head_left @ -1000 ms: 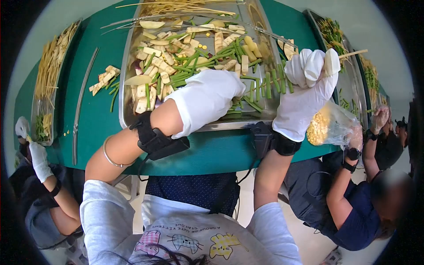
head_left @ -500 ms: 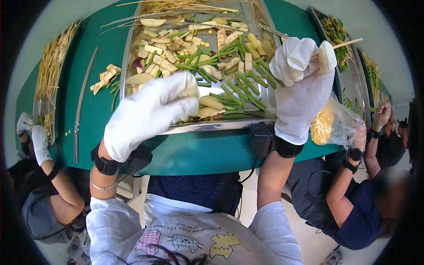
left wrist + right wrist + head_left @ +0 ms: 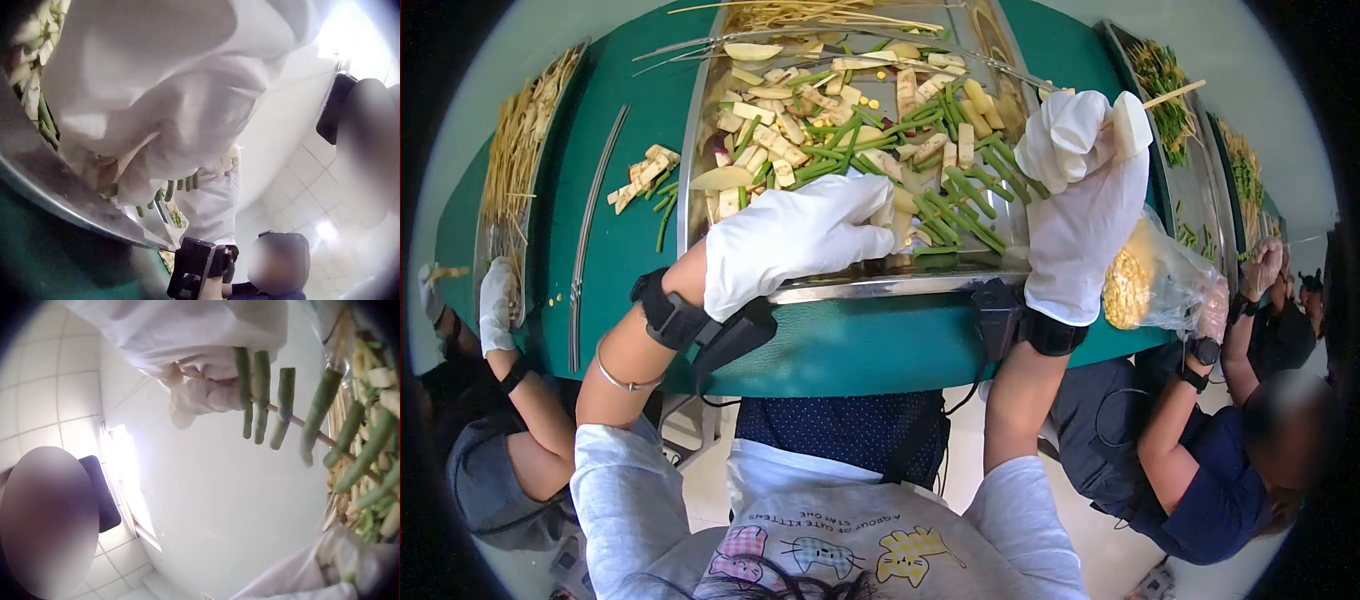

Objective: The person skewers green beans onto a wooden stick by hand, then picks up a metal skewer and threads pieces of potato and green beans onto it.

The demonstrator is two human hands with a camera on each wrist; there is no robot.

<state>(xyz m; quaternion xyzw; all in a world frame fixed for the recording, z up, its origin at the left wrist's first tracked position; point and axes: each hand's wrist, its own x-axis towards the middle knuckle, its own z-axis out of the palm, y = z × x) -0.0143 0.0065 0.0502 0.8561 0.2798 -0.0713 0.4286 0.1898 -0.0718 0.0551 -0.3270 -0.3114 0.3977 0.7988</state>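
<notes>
The gloved right hand (image 3: 1088, 190) grips a thin wooden skewer (image 3: 1175, 94); its bare end sticks out past the thumb. In the right wrist view, several green bean pieces (image 3: 285, 406) are threaded crosswise on the skewer, in a row out from the fingers. Over the tray's (image 3: 870, 287) near edge, the gloved left hand (image 3: 800, 235) has its thumb and fingers bent together. A bit of green bean (image 3: 109, 189) shows between those fingers in the left wrist view. Cut vegetables (image 3: 780, 145) lie beyond the left hand.
Metal skewers (image 3: 598, 230) lie on the green table (image 3: 830, 355), others across the tray's far part. Left of the tray are loose vegetable pieces (image 3: 643, 180). A bag of corn (image 3: 1128, 275) sits at the right. Side trays hold filled skewers; other people work at both sides.
The left hand first drew back left from the beans near the right hand, then moved right again over the tray's near part. The right hand stays round the skewer, slightly shifted.
</notes>
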